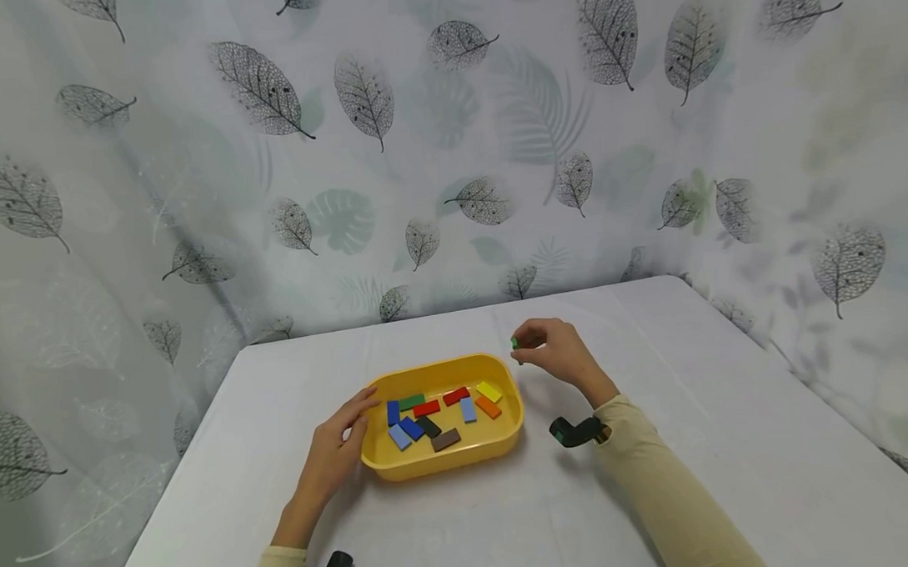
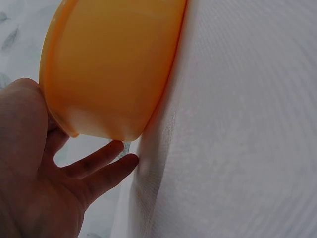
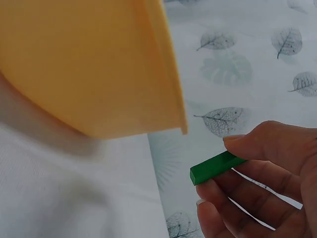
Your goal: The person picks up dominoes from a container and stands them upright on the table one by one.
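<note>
A yellow plastic tub (image 1: 448, 463) with rounded corners stands on the white table, several small coloured blocks lying flat inside. At its left end my left hand (image 1: 335, 446) rests against the rim, fingers fairly straight; in the left wrist view two of the fingers (image 2: 106, 171) extend beside the tub's end wall. My right hand (image 1: 557, 351) is raised just beyond the tub's far right corner. Between its thumb and fingers it pinches a green rectangular block (image 3: 213, 167), whose end sticks out past the fingertips.
Inside the tub are a green block (image 1: 411, 402), a brown block (image 1: 446, 439), an orange block (image 1: 488, 407), a yellow block (image 1: 490, 391), and red, blue and black ones. A leaf-patterned curtain (image 1: 420, 168) hangs behind the white table (image 1: 493, 532).
</note>
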Available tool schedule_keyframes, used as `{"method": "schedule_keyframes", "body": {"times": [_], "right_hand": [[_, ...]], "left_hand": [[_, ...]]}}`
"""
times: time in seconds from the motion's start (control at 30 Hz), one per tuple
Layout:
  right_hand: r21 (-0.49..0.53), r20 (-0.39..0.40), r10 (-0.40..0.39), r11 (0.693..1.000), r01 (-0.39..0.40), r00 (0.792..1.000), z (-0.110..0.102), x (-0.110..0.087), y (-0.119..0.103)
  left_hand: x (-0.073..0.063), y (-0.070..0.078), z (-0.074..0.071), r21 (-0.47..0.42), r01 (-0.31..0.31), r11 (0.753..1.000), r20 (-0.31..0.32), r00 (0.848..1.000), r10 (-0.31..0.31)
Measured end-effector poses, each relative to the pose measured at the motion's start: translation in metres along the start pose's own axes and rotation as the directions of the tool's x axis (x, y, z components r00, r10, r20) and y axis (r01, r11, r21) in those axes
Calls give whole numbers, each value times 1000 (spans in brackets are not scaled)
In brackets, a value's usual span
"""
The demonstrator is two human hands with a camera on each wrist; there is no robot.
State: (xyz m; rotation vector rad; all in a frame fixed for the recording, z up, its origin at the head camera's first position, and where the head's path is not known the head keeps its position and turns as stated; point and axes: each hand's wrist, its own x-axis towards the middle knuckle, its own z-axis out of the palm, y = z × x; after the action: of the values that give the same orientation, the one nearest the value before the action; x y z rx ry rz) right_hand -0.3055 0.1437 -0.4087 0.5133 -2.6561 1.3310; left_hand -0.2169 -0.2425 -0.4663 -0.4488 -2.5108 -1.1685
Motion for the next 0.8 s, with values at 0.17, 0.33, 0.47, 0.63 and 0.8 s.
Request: {"method": "schedule_keyframes", "body": {"times": [0.17, 0.33, 0.47, 0.63, 0.8], "right_hand": [[1, -5, 14, 1000, -14, 1000, 2, 1, 10], [3, 4, 59, 998, -59, 998, 3, 1, 18], [10, 2, 83, 997, -83, 997, 5, 1, 23], [19, 3, 105, 994, -105, 994, 8, 2, 28], [10, 12, 123, 992, -123, 992, 9, 1, 31]], "left_hand": [[-1, 1, -1, -4, 5, 1000, 1, 1000, -5], [-1, 1, -1, -7, 11, 1000, 2, 1000, -11], [-1, 0, -1, -9, 4, 1000, 5, 1000, -4], [-1, -1, -1, -2, -13, 1000, 1, 1000, 13], [-1, 0, -1, 9, -13, 1000, 5, 1000, 13]]}}
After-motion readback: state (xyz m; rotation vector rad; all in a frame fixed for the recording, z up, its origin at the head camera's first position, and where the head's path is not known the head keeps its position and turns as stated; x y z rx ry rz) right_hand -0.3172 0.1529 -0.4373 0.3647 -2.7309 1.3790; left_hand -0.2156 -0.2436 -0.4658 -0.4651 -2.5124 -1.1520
